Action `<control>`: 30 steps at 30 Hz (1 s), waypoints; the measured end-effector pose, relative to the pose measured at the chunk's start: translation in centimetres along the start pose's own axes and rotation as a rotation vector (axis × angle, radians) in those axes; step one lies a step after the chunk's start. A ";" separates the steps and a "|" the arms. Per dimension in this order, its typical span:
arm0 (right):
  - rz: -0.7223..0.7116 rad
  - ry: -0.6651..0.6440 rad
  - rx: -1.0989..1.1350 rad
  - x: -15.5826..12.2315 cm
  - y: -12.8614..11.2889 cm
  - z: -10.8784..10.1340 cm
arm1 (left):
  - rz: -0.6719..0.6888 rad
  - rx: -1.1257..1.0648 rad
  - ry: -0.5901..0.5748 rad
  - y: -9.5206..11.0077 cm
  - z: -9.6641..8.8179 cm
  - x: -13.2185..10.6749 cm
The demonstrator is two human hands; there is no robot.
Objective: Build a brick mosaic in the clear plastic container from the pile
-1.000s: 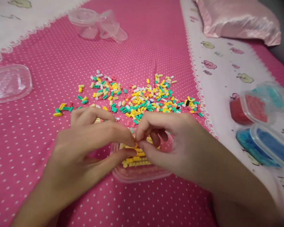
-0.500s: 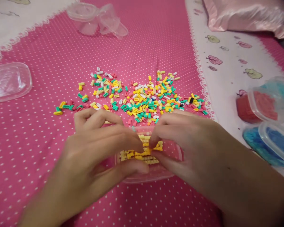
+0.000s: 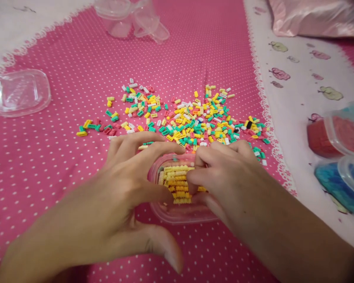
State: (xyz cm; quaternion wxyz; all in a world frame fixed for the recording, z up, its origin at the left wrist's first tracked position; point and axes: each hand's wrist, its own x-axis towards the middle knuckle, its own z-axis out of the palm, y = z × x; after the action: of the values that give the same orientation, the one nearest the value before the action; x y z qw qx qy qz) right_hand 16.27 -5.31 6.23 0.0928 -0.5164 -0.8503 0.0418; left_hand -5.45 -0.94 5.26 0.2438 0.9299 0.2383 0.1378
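A clear plastic container (image 3: 168,214) sits on the pink bedspread in front of me. Inside it, small yellow building bricks (image 3: 178,182) lie packed in rows. My left hand (image 3: 129,188) is open at the container's left side, its thumb spread well away from the fingers, which arch over the rim. My right hand (image 3: 224,181) reaches into the right half, fingers curled and closed. Yellow shows between its index finger and thumb, at the bricks; the exact grip is partly hidden. Past both hands lies a scattered pile of small coloured bricks (image 3: 188,122).
Clear lidded tubs of red bricks (image 3: 321,137) and blue bricks (image 3: 327,182) stand at the right. A clear lid (image 3: 22,92) lies at the left. More clear containers (image 3: 115,13) are at the back. A pink satin pillow (image 3: 318,19) rests at the upper right.
My left thumb has swung down and away from the bricks, opening that hand. My right fingers have curled further over the bricks. The whole view has shifted slightly.
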 end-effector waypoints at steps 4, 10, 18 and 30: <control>0.059 0.028 -0.069 -0.1 -0.8 0.6 | -0.004 0.007 0.018 0.0 0.1 0.0; 0.091 0.040 -0.122 -0.1 -1.1 1.0 | -0.024 0.014 0.023 -0.1 0.3 0.1; 0.067 0.046 -0.104 -0.3 -1.0 0.9 | -0.015 0.042 0.023 0.0 0.3 -0.1; 0.064 0.017 -0.067 -0.4 -1.1 0.5 | -0.006 0.026 0.021 -0.1 0.2 0.1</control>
State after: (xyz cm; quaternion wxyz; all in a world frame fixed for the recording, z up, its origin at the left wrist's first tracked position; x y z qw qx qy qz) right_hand 15.39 -6.10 5.83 0.0814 -0.5463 -0.8335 0.0120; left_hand -5.31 -0.95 5.04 0.2298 0.9308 0.2452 0.1437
